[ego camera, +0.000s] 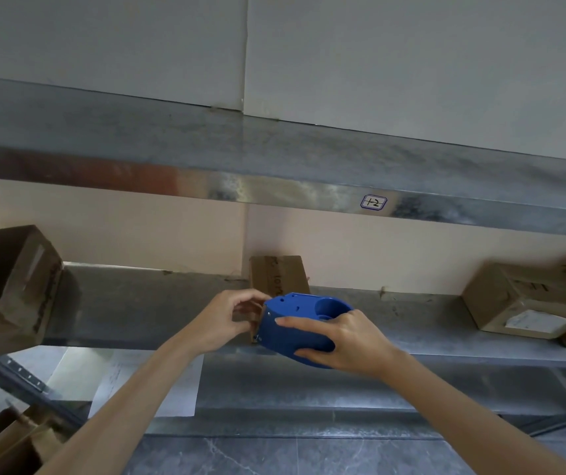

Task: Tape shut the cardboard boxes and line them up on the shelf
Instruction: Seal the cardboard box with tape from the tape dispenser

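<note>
Small cardboard box (278,273) lies on the shelf (137,303), long axis running toward the wall. My left grip (228,320) is curled on the box's near-left corner. My right grip (341,341) is clamped around the blue tape dispenser (293,322), held crosswise at the box's near end, nose pointing left.

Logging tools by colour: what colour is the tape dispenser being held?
The tape dispenser is solid blue; head view shows it.
</note>
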Tool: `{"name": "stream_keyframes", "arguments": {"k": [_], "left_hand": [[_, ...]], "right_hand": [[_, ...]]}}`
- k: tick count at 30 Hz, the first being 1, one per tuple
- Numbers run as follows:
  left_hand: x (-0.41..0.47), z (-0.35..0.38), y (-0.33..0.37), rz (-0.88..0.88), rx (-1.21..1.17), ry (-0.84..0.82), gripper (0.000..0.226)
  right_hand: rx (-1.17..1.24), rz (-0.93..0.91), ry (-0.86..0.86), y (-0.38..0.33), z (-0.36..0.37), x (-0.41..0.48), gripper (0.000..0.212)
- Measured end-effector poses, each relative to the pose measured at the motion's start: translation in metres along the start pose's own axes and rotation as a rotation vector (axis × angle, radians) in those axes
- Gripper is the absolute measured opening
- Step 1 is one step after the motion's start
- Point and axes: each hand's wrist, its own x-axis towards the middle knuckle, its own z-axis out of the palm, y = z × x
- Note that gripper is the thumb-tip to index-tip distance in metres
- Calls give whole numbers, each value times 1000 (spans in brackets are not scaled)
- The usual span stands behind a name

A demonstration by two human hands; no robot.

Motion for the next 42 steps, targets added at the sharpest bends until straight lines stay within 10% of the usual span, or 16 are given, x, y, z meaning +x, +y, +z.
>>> {"name": "stream_keyframes", "arguments": {"k": [42], "left_hand": [[27,16,-3,-108,-65,352,31]], "right_hand": [[38,150,-339,24,2,12,71]]}}
